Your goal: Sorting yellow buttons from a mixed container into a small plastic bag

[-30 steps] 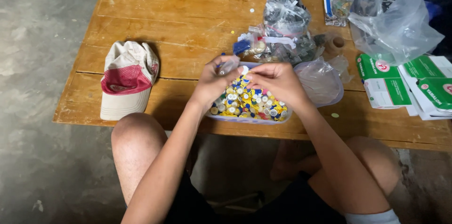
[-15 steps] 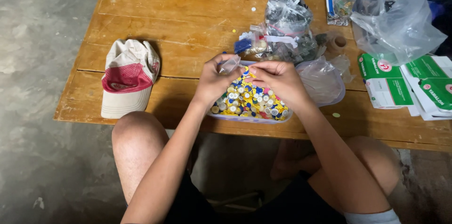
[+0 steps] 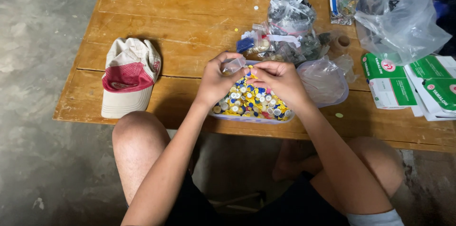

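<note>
A shallow clear tray (image 3: 251, 117) heaped with small yellow, blue and white round pieces sits at the near edge of the wooden table (image 3: 180, 12). Both hands meet just above it. My left hand (image 3: 216, 81) pinches a small clear plastic bag (image 3: 233, 65) at its top. My right hand (image 3: 280, 80) has its fingertips closed at the bag's mouth, next to the left thumb; whether a piece is between those fingers I cannot see.
A beige and red cap (image 3: 127, 76) lies on the table's left. Tied clear bags of small parts (image 3: 290, 22) stand behind the tray, an empty clear bag (image 3: 325, 81) to its right. Green and white boxes (image 3: 392, 81) and a big plastic bag (image 3: 396, 12) fill the right side.
Both hands have stayed over the tray; the fingertips have shifted slightly around the small bag.
</note>
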